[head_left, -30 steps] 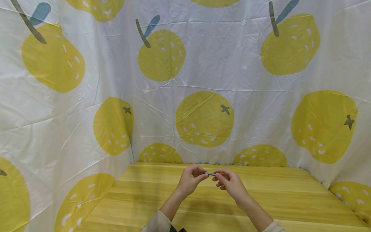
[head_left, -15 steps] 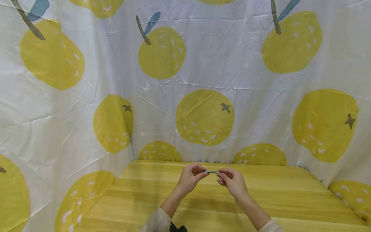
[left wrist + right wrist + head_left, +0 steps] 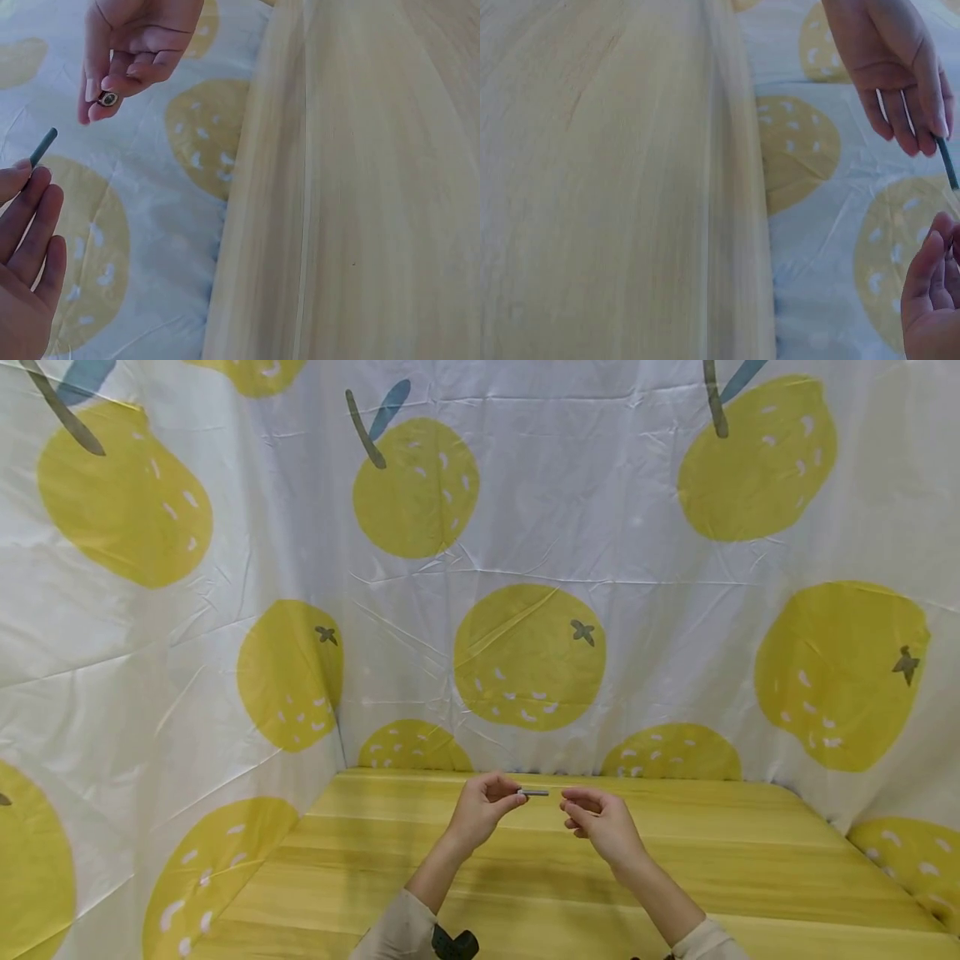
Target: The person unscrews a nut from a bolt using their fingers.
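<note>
My left hand (image 3: 478,812) pinches one end of a bolt (image 3: 536,792) between thumb and fingertips. The bare grey shank points right, toward the other hand. Its gripped end is mostly hidden by the fingers. A short gap to the right, my right hand (image 3: 609,828) has its thumb and fingers curled together. In the left wrist view, a small round metal nut (image 3: 108,98) with a dark centre shows at the right fingertips. Both hands are raised over the table, with bolt and nut apart. In the right wrist view, the bolt (image 3: 948,163) slants down from the left fingertips.
Below the hands spreads a yellow wood-grain table (image 3: 675,868). A white curtain (image 3: 540,510) printed with yellow fruit hangs behind it and along both sides. A black strap piece (image 3: 455,945) sits by the left sleeve (image 3: 401,931).
The hands have drawn apart: the right fingers have come off the bolt's free end, and the left hand has shifted left with the bolt. More of the shank is now bare.
</note>
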Demonstrator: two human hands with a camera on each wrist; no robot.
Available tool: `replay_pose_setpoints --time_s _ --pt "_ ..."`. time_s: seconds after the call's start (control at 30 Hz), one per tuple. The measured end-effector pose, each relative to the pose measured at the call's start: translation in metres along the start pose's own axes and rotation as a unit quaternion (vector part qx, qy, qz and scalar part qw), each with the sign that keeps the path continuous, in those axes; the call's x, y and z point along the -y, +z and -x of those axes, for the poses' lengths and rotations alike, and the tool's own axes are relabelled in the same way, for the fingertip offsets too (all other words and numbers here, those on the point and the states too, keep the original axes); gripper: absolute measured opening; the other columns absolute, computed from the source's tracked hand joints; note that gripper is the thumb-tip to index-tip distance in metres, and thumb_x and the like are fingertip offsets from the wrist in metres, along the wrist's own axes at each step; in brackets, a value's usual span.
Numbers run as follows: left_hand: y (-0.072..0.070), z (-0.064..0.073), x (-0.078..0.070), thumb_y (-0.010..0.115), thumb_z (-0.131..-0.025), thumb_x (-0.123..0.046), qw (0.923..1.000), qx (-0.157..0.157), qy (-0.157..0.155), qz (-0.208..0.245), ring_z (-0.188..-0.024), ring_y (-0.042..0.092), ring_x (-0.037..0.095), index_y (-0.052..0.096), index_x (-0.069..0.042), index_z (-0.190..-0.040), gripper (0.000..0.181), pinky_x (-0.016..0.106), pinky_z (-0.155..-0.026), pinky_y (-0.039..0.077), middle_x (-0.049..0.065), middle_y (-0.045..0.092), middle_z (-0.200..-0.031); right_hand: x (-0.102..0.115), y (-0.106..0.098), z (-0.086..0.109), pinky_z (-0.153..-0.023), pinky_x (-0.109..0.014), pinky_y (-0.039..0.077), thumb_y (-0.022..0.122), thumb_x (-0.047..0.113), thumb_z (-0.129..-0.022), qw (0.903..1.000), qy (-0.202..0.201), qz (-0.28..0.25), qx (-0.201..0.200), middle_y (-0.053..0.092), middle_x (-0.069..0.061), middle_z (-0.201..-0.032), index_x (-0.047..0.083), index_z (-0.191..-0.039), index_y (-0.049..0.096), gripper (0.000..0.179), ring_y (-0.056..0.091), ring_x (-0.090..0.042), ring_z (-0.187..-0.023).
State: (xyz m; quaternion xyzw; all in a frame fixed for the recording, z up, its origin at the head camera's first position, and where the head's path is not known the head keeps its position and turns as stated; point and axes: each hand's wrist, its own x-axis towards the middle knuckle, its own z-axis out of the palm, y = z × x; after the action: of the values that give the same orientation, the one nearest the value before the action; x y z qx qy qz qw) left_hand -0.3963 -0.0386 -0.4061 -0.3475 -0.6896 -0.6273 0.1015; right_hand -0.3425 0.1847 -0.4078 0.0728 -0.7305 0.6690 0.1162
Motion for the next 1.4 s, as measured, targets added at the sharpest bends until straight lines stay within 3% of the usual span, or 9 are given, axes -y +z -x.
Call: replay_pose_setpoints --time_s 0.2,0.33,0.53,0.83,0.97,1.13,1.27,1.4 --pt "-0.003 0.001 0.007 0.077 -0.093 -0.001 0.9985 0.011 -0.041 -0.034 -0.087 0.074 0.026 0.073 0.002 -0.099 0.008 0.031 -0.080 0.058 0.011 0.076 -0.093 -0.003 -0.004 0.000 -0.080 -0.038 0.060 0.065 0.002 -0.102 0.9993 -0.008 0.035 0.013 0.072 -0.019 -0.111 -0.009 -0.130 0.064 0.030 0.070 -0.033 -0.094" --pt "-0.005 0.004 0.011 0.077 -0.093 -0.004 0.9955 0.023 -0.070 -0.060 -0.085 0.072 0.017 0.074 -0.001 -0.098 0.007 0.032 -0.080 0.057 0.004 0.076 -0.090 -0.006 -0.010 0.000 -0.088 -0.041 0.058 0.067 0.004 -0.101 0.9968 -0.008 0.058 0.054 0.072 -0.019 -0.111 -0.009 -0.121 0.068 0.024 0.069 -0.034 -0.100" --pt "-0.005 0.007 0.014 0.077 -0.094 -0.004 0.9907 0.039 -0.103 -0.081 -0.084 0.070 0.016 0.074 -0.001 -0.096 0.005 0.033 -0.079 0.057 0.003 0.075 -0.089 -0.012 -0.019 -0.002 -0.094 -0.048 0.054 0.071 0.010 -0.100 0.9898 -0.003 0.090 0.110 0.071 -0.019 -0.115 -0.008 -0.117 0.070 0.024 0.068 -0.031 -0.106" --pt "-0.005 0.011 0.023 0.077 -0.091 0.003 0.9873 0.053 -0.133 -0.069 -0.082 0.071 0.019 0.071 0.000 -0.093 0.007 0.036 -0.079 0.059 0.006 0.072 -0.085 -0.022 -0.031 -0.004 -0.091 -0.050 0.055 0.072 0.008 -0.099 0.9890 -0.005 0.075 0.128 0.067 -0.023 -0.119 -0.009 -0.114 0.067 0.024 0.067 -0.035 -0.108" --pt "-0.005 0.013 0.028 0.077 -0.089 0.007 0.9836 0.070 -0.151 -0.070 -0.080 0.072 0.020 0.070 0.001 -0.089 0.010 0.040 -0.079 0.060 0.006 0.071 -0.084 -0.027 -0.037 -0.007 -0.090 -0.045 0.056 0.073 0.006 -0.097 0.9865 -0.012 0.077 0.144 0.067 -0.024 -0.117 -0.009 -0.115 0.066 0.024 0.067 -0.033 -0.106" --pt "-0.006 0.016 0.032 0.078 -0.087 0.009 0.9749 0.100 -0.170 -0.103 -0.077 0.069 0.015 0.070 0.001 -0.085 0.013 0.030 -0.070 0.055 0.005 0.070 -0.082 -0.035 -0.044 -0.009 -0.087 -0.041 0.057 0.073 0.003 -0.097 0.9803 -0.007 0.093 0.174 0.068 -0.022 -0.112 -0.011 -0.115 0.064 0.025 0.067 -0.028 -0.101" --pt "-0.006 0.019 0.035 0.080 -0.085 0.011 0.9702 0.121 -0.174 -0.118 -0.073 0.067 0.013 0.070 0.001 -0.083 0.014 0.025 -0.061 0.050 0.005 0.069 -0.079 -0.043 -0.051 -0.008 -0.083 -0.043 0.057 0.072 -0.001 -0.096 0.9733 0.007 0.095 0.209 0.068 -0.020 -0.106 -0.013 -0.114 0.062 0.024 0.066 -0.032 -0.098" --pt "-0.005 0.024 0.039 0.080 -0.084 0.010 0.9667 0.138 -0.179 -0.121 -0.069 0.066 0.013 0.071 0.001 -0.082 0.013 0.024 -0.059 0.050 0.004 0.071 -0.077 -0.053 -0.055 -0.007 -0.078 -0.037 0.056 0.070 -0.007 -0.094 0.9698 0.010 0.097 0.224 0.068 -0.019 -0.102 -0.013 -0.111 0.061 0.020 0.065 -0.033 -0.096"
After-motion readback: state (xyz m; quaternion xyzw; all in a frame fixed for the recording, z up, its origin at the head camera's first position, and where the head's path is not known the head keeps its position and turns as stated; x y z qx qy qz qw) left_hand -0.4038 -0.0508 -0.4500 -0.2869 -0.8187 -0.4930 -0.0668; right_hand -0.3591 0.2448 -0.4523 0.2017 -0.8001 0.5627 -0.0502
